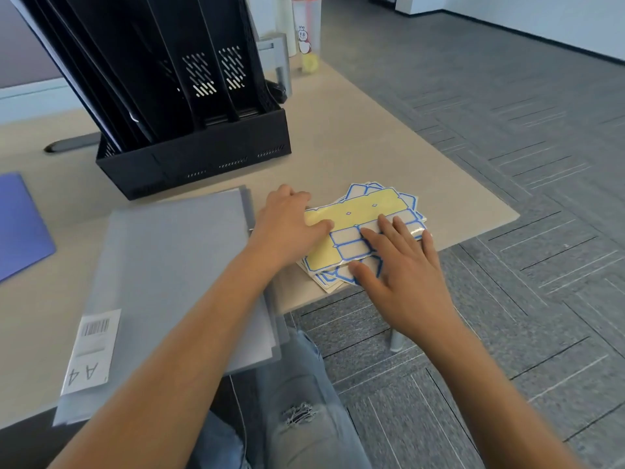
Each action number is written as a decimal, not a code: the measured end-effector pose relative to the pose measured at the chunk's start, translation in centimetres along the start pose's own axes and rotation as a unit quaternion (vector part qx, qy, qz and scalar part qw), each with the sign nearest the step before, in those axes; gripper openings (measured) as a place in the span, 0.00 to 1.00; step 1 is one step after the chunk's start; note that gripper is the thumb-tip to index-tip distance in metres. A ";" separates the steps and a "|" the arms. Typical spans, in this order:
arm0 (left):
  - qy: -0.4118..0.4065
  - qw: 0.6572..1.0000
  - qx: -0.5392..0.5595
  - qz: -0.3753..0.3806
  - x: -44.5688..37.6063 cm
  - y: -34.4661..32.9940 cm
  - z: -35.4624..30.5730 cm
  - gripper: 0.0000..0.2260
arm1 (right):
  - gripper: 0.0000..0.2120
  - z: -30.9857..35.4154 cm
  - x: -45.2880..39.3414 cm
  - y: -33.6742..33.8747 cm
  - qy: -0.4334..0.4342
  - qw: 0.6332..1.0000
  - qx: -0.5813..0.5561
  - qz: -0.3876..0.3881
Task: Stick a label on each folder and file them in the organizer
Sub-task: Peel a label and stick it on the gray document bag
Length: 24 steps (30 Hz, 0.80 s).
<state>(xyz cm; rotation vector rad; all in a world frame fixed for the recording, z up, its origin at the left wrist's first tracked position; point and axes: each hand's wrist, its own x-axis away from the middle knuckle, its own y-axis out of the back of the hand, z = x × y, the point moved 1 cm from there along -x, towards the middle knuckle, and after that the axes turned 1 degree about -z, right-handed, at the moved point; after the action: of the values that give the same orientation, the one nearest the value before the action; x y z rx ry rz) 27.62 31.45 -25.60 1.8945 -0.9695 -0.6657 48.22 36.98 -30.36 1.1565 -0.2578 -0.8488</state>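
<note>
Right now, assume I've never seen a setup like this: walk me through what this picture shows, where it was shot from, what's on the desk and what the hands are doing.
There is no machine here. One camera sits on a person's head and looks down at their own two bare hands.

Both hands lie on a loose pile of label sheets near the desk's right edge. The left hand presses the top sheet down. The right hand lies with its fingers spread over the blue-bordered labels, perhaps to peel one. Neither hand has lifted anything.

Left of the pile lies a stack of grey translucent folders with an A4 barcode sticker. Behind stands a black file organizer, which already holds some folders. A purple folder lies at the far left, and a clear cup stands at the back.
</note>
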 end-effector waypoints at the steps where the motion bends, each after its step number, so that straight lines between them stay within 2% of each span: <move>1: 0.004 1.000 0.012 -0.008 0.0 0.0 -0.1 0.26 | 0.34 0.0 0.0 0.0 0.000 1.000 -0.001 0.000; 6: 0.012 0.997 0.068 -0.041 0.6 0.6 -0.7 0.09 | 0.36 0.3 -0.3 0.5 0.005 1.000 -0.002 0.011; 12: 0.036 0.980 0.175 -0.084 2.1 1.5 -0.3 0.05 | 0.38 1.5 -1.0 0.9 -0.006 1.000 -0.017 -0.003; 17: 0.066 0.949 0.293 -0.091 4.0 3.1 -0.3 0.05 | 0.37 3.8 -1.4 0.8 0.002 0.996 -0.074 -0.053; 19: 0.096 0.915 0.384 -0.085 4.8 3.7 -0.1 0.07 | 0.35 4.7 -1.6 0.9 0.006 0.992 -0.107 -0.070; 24: 0.142 0.791 0.595 -0.004 5.9 4.9 0.1 0.14 | 0.32 6.5 -1.7 1.3 0.009 0.978 -0.187 -0.090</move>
<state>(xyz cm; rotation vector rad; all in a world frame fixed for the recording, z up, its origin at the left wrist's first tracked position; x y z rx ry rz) 29.01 24.98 -21.72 2.9397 -1.3093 0.4126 43.92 33.82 -26.12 0.8406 0.0255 -0.9969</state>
